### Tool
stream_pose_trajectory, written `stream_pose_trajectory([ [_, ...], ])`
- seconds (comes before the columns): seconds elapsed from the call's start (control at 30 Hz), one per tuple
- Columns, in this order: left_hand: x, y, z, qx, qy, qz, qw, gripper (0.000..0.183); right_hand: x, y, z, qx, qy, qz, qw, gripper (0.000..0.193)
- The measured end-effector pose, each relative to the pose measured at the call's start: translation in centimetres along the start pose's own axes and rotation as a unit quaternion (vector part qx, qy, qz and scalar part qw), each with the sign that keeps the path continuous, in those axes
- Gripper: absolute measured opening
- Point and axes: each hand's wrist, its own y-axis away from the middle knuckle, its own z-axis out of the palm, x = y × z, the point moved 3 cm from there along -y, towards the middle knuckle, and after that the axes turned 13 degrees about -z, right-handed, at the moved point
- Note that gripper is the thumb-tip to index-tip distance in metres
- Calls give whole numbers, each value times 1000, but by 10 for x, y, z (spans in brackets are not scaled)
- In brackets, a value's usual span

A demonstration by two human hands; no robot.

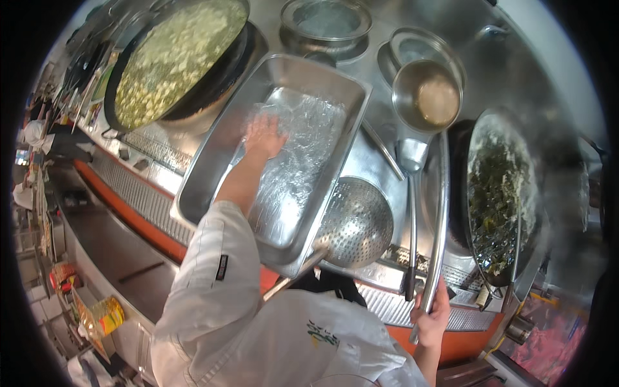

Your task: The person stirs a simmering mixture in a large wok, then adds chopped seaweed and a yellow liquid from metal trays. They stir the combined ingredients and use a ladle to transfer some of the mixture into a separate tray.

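Note:
My left hand point(264, 133) lies flat with spread fingers inside a deep rectangular steel pan point(293, 253). Under it, clear plastic film point(316, 126) lines part of the pan's bottom, wrinkled and shiny. On my right, my right hand point(433, 311) is closed round the lower end of a long metal handle. This belongs to a big ladle point(403, 97), whose round bowl has something light brown at its bottom. A smaller ladle point(411, 155) with a dark-tipped handle lies alongside it. Between the pan and these handles sits a perforated strainer point(354, 222), its handle pointing toward me.
A large wok point(116, 116) of pale chunks in greenish liquid stands at the far left. Another wok point(472, 193) at right holds dark greens with a long-handled utensil in it. Two round steel pots point(325, 40) stand behind. A bottle of yellow oil point(106, 316) is at lower left.

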Motion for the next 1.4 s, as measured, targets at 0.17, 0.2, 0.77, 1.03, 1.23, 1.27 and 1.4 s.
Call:
stream_pose_trajectory([
  [0.17,71,-52,23,39,6,-71,997,71,10,11,4,9,-37,22,999,91],
  [0.2,90,-50,33,60,24,-69,996,70,14,12,5,16,-35,25,999,91],
  [0.77,96,-58,26,33,-29,79,996,65,18,15,2,45,-32,39,998,85],
  [1.03,19,11,-13,-117,-185,158,963,82,55,-26,-2,-16,400,-96,911,77],
  [1.23,-62,154,-33,-337,-346,196,853,104,119,-72,30,-3,442,-174,880,76],
  [1.27,-71,171,-42,-363,-362,186,838,108,126,-75,36,12,440,-196,876,75],
  [1.4,-80,205,-80,-524,-331,156,769,67,142,-78,44,9,518,-216,828,79],
])
